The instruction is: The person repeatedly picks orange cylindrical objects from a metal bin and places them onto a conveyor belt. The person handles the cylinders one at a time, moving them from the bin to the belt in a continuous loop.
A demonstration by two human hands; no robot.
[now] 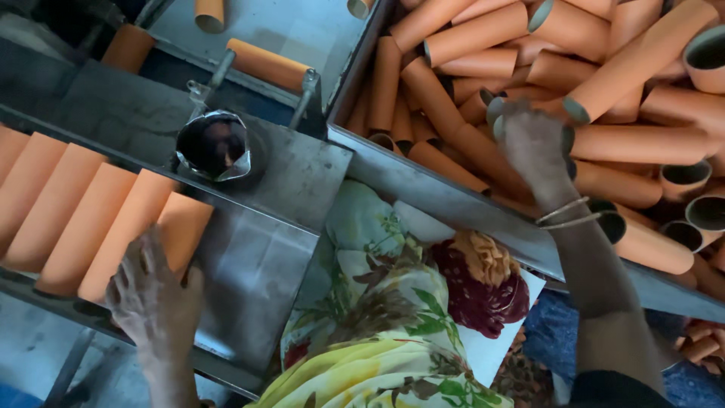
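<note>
Lowest in the frame, my left hand point(155, 298) lies flat with fingers spread on the near end of the last orange tube point(177, 234) in the row on the metal tray point(257, 264), lower left; that tube's long axis runs up and to the right, away from the palm. Farther up, right of centre, my right hand point(536, 147) reaches into the bin point(445, 200), fingers curled on a loose tube point(453, 140) lying diagonally; whether it has a firm grip I cannot tell.
</note>
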